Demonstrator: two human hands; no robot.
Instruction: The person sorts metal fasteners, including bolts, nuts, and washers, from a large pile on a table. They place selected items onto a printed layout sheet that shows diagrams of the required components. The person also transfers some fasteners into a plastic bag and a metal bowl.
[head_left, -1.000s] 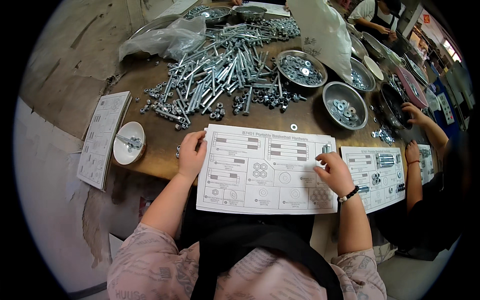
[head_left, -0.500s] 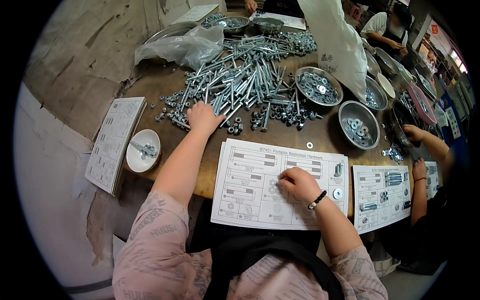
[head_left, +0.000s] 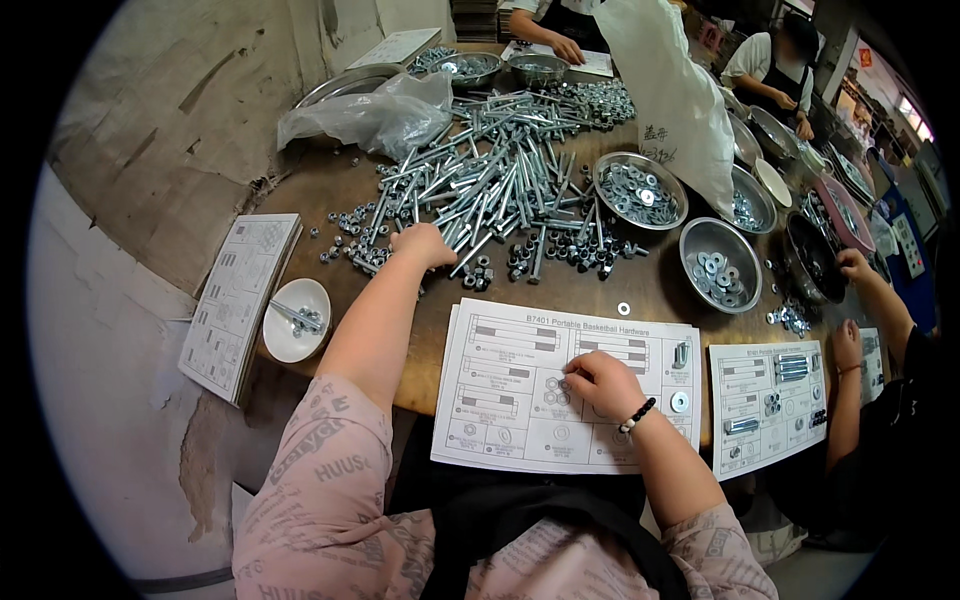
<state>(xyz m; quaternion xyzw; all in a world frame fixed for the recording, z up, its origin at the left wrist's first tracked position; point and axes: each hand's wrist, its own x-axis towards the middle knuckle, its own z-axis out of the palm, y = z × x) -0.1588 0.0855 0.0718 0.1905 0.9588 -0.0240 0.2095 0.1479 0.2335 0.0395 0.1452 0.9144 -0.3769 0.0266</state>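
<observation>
My left hand (head_left: 425,243) reaches into the near edge of a heap of long silver bolts (head_left: 510,170), beside loose nuts (head_left: 350,235). Its fingers are mostly hidden behind the hand. Closer to me, my right hand (head_left: 607,385), with a beaded bracelet at the wrist, rests over a printed hardware sheet (head_left: 480,445). The fingers of that hand are bent inward, and what they hold, if anything, is hidden. On the sheet's right side lie short bolts (head_left: 682,355) and a flat washer (head_left: 679,402).
A white bowl (head_left: 278,345) with a few bolts stands left, beside a stack of printed sheets (head_left: 215,320). Metal bowls of washers (head_left: 690,240) stand right, near a white sack (head_left: 665,100). A co-worker's hand (head_left: 848,345) is beside another filled sheet (head_left: 735,455); others work farther back.
My left hand has turned and its fingers, spread before, are now tucked out of sight at the bolts. My right hand stays over the sheet. The view has shifted slightly.
</observation>
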